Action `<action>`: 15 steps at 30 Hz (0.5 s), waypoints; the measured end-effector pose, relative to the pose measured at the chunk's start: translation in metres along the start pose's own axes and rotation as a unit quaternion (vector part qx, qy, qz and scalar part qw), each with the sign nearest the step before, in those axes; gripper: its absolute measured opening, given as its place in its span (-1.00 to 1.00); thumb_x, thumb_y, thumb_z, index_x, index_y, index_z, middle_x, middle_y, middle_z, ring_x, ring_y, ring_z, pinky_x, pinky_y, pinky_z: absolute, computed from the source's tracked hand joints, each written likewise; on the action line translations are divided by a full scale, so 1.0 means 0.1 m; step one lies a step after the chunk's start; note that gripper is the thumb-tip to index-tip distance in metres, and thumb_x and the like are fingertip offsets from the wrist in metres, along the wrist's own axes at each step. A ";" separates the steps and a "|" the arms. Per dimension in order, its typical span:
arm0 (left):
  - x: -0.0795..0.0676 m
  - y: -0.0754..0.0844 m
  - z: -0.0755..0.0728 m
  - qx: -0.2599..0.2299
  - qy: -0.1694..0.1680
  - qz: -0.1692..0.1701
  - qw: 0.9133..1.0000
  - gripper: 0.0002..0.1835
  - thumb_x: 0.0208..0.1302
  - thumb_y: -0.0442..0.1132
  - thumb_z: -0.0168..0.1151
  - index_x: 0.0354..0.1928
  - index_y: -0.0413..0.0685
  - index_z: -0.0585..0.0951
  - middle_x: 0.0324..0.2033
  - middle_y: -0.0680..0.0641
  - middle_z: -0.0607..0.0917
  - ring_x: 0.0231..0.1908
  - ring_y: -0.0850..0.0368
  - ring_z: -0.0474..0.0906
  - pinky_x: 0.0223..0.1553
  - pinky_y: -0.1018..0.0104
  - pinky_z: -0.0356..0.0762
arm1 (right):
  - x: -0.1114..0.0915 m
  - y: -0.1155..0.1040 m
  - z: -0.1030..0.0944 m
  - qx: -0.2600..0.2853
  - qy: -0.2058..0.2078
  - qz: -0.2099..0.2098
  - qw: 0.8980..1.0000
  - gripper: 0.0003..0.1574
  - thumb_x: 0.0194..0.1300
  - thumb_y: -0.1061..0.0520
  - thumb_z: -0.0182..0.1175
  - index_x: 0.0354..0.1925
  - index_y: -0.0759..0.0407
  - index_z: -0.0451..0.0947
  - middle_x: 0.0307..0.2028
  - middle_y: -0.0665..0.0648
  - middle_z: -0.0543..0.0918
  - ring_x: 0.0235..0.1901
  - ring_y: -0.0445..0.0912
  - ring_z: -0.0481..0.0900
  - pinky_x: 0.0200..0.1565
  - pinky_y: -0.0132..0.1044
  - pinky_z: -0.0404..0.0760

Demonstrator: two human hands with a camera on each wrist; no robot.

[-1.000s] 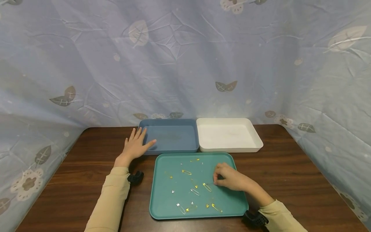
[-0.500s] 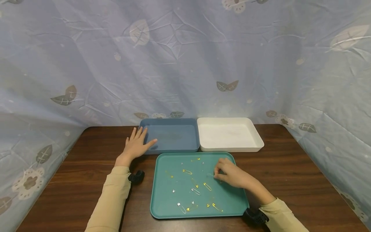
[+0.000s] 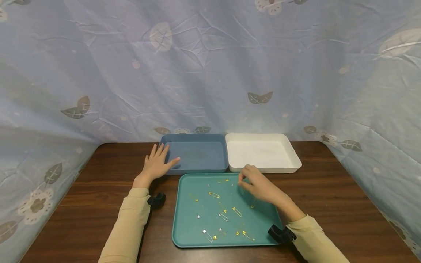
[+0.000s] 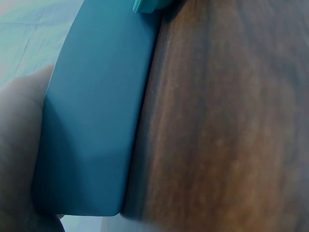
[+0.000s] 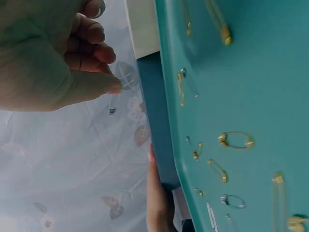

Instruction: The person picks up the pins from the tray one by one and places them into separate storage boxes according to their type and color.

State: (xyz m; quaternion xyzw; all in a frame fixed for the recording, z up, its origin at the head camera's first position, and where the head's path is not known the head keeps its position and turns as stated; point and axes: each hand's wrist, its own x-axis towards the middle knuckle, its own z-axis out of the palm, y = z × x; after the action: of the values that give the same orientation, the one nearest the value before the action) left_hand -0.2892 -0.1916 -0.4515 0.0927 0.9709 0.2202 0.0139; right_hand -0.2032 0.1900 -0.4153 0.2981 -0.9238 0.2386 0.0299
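My left hand point(image 3: 154, 168) rests on the left end of the blue tray point(image 3: 197, 171), fingers spread and straight. In the left wrist view part of that hand point(image 4: 19, 154) lies along the tray's outer wall point(image 4: 96, 116). Over the upper right of the teal tray point(image 3: 190, 226), my right hand point(image 3: 260, 186) is raised and pinches a small silver safety pin point(image 5: 112, 110) between thumb and fingertips. Several gold safety pins point(image 3: 237, 212) and silver safety pins point(image 3: 223, 217) of various sizes lie scattered on the teal tray.
A white tray point(image 3: 263, 170) stands right of the blue one, both behind the teal tray. Dark wooden tabletop point(image 3: 82, 204) surrounds them. A patterned curtain point(image 3: 210, 73) hangs behind and at both sides.
My right hand has lifted from the middle right of the teal tray and moved away from me toward the white tray, carrying the safety pin. My left hand stays on the blue tray.
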 end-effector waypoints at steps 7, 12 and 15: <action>0.00 0.00 0.01 0.000 0.010 0.004 1.000 -0.01 0.31 0.44 -0.11 0.56 -0.02 -0.08 0.54 -0.24 -0.11 0.52 -0.31 -0.35 0.35 -0.49 -0.26 | 0.21 -0.08 0.04 0.035 0.024 0.006 0.999 -0.85 0.38 0.19 0.18 -0.35 0.06 0.42 -0.30 0.02 0.43 -0.24 -0.13 0.29 -0.17 -0.25 0.37; 0.00 -0.01 0.03 0.001 0.013 0.005 1.000 0.00 0.31 0.44 -0.10 0.56 -0.02 -0.08 0.54 -0.24 -0.11 0.52 -0.31 -0.35 0.35 -0.50 -0.25 | 0.40 -0.14 0.08 0.064 0.042 -0.005 0.997 -0.90 0.39 0.18 0.16 -0.31 0.11 0.44 -0.29 0.05 0.46 -0.25 -0.11 0.29 -0.17 -0.25 0.36; 0.00 -0.01 0.03 -0.001 0.013 0.005 1.000 0.00 0.31 0.44 -0.11 0.56 0.00 -0.08 0.55 -0.23 -0.11 0.52 -0.31 -0.35 0.35 -0.50 -0.25 | 0.53 -0.18 0.09 0.074 0.054 -0.015 0.996 -0.91 0.40 0.18 0.15 -0.30 0.13 0.46 -0.30 0.07 0.48 -0.29 -0.09 0.30 -0.21 -0.26 0.35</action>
State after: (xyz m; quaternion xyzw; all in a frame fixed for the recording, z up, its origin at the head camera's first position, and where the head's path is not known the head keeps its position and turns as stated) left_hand -0.2897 -0.1915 -0.4543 0.0942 0.9705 0.2220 0.0001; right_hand -0.2355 0.1449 -0.4055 0.2997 -0.8962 0.3213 0.0610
